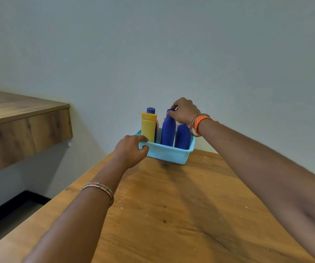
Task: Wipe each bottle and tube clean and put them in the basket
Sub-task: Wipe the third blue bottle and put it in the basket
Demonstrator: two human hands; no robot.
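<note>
While left hand [132, 150] grips basket [169, 153], right hand [184, 111] pinches blue bottle [168, 131].

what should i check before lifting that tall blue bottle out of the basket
1. Right hand grips the tall blue bottle at its cap: ok.
2. Left hand holds the basket rim to steady it: ok.
3. Yellow tube stands upright, apart from the bottle: ok.
4. Shorter blue bottle sits close beside it and may get dragged: cannot tell.
5. Basket rests fully on the table: ok.
6. Wiping cloth within reach: cannot tell, none in view.
</note>
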